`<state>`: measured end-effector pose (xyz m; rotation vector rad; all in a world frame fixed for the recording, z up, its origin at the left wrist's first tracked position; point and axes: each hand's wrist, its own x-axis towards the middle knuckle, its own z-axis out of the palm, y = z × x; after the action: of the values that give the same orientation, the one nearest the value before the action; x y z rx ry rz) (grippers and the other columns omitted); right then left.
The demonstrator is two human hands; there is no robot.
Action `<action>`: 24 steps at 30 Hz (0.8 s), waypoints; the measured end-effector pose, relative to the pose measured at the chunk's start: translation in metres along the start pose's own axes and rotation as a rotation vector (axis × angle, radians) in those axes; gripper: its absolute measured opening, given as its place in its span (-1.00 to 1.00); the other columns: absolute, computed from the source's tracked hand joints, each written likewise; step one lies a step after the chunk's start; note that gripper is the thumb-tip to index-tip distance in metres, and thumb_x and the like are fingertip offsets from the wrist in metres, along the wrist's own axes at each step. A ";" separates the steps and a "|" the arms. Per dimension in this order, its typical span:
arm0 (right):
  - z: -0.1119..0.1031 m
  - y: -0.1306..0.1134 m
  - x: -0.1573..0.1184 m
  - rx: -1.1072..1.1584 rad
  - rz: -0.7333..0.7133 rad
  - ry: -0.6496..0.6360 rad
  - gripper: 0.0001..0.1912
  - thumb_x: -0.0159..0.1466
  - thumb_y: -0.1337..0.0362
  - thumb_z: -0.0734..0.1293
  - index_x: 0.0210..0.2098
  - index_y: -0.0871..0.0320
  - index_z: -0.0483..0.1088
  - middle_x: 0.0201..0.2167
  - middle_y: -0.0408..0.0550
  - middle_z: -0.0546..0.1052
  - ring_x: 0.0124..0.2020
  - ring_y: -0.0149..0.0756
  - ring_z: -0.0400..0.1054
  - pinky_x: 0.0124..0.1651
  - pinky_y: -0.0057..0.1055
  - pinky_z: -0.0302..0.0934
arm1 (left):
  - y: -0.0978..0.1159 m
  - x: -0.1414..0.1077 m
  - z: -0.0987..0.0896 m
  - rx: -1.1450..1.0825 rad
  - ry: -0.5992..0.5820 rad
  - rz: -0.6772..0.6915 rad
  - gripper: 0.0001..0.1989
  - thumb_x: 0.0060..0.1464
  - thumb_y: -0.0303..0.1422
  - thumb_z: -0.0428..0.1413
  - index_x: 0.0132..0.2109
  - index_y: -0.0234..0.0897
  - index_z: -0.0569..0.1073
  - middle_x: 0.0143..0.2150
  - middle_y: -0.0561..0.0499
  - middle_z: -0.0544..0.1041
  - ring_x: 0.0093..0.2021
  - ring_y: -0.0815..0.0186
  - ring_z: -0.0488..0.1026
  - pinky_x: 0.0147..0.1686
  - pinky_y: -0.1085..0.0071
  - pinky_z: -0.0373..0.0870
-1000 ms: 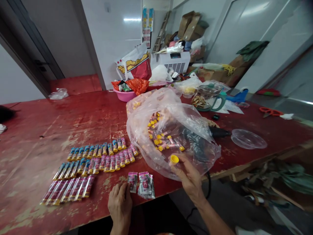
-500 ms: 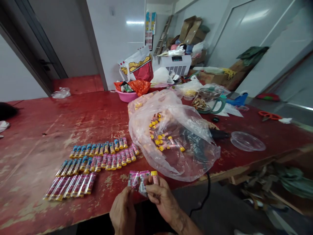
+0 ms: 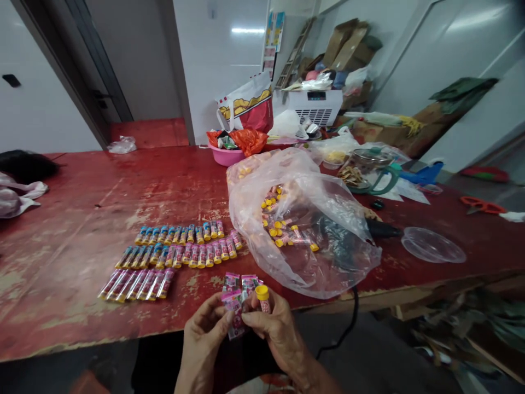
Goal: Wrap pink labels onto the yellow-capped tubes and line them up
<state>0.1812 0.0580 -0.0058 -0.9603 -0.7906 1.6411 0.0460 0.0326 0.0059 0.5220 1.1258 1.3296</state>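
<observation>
My left hand (image 3: pixel 207 331) pinches a small pink printed wrapper (image 3: pixel 233 314) between thumb and fingers, just off the table's front edge. My right hand (image 3: pixel 279 328) is closed round a small tube with a yellow cap (image 3: pixel 262 298), held upright, while its thumb meets the wrapper's right side. Behind the fingers, two more pink wrappers (image 3: pixel 232 280) lie at the edge of the table. To the left stretch rows of small tubes in pink or blue wraps (image 3: pixel 139 284). A clear plastic bag (image 3: pixel 295 276) beyond my right hand holds several loose yellow-capped tubes (image 3: pixel 283 232).
The worn red table (image 3: pixel 82 230) carries a pink basin (image 3: pixel 225 157), a glass pot with a green handle (image 3: pixel 369 169), clear lids (image 3: pixel 435 244) and orange scissors (image 3: pixel 484 205). A black cable (image 3: pixel 355 312) hangs over the front edge. Dark hair (image 3: pixel 28 166) shows at the far left.
A pink wrapper has come up between my hands, held by the left. My right hand keeps the yellow-capped tube. The view has swung left, so the table's contents appear further right.
</observation>
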 end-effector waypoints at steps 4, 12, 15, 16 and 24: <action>0.001 -0.002 -0.005 -0.169 -0.005 -0.086 -0.76 -0.05 0.32 0.46 -0.51 0.20 0.29 -0.63 -0.28 0.24 -0.65 -0.57 -0.02 -0.62 -0.56 -0.14 | 0.002 -0.002 -0.007 0.022 -0.014 -0.141 -0.69 -0.38 -0.27 0.45 -0.43 -0.35 0.63 -0.57 -0.04 0.58 -0.54 0.34 0.48 -0.47 0.52 0.40; -0.011 -0.004 -0.008 -0.116 0.059 -0.302 -0.66 0.25 0.00 0.31 -0.26 0.19 0.35 -0.50 -0.19 0.22 -0.53 -0.47 0.04 -0.51 -0.51 0.00 | -0.005 0.002 -0.016 -0.105 0.080 -0.142 -0.68 -0.41 -0.26 0.46 -0.52 -0.41 0.60 -0.62 0.00 0.53 -0.63 0.49 0.36 -0.58 0.62 0.29; -0.014 -0.001 -0.007 -0.202 0.050 -0.330 -0.67 0.26 0.02 0.30 -0.26 0.20 0.40 -0.51 -0.18 0.23 -0.50 -0.44 0.07 -0.43 -0.47 0.02 | -0.003 0.005 -0.014 -0.147 0.120 -0.137 -0.66 -0.47 -0.25 0.48 -0.55 -0.40 0.59 -0.64 0.03 0.52 -0.64 0.51 0.34 -0.59 0.63 0.29; -0.015 -0.001 -0.007 -0.242 0.040 -0.334 -0.67 0.25 0.02 0.30 -0.26 0.20 0.42 -0.50 -0.16 0.26 -0.47 -0.43 0.10 -0.40 -0.46 0.03 | -0.002 0.006 -0.014 -0.153 0.129 -0.134 -0.66 -0.48 -0.25 0.48 -0.55 -0.39 0.59 -0.65 0.04 0.51 -0.65 0.52 0.33 -0.60 0.63 0.28; -0.024 0.001 -0.010 -0.356 0.034 -0.238 -0.58 0.16 -0.03 0.39 -0.07 0.05 0.51 -0.16 -0.06 0.40 -0.21 -0.25 0.24 -0.24 -0.40 0.10 | -0.008 0.013 -0.020 -0.199 0.192 -0.147 -0.64 -0.50 -0.26 0.49 -0.55 -0.40 0.56 -0.63 0.03 0.53 -0.62 0.47 0.39 -0.58 0.59 0.35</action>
<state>0.2035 0.0494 -0.0155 -1.0366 -1.2655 1.6966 0.0307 0.0369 -0.0141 0.1648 1.1493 1.3650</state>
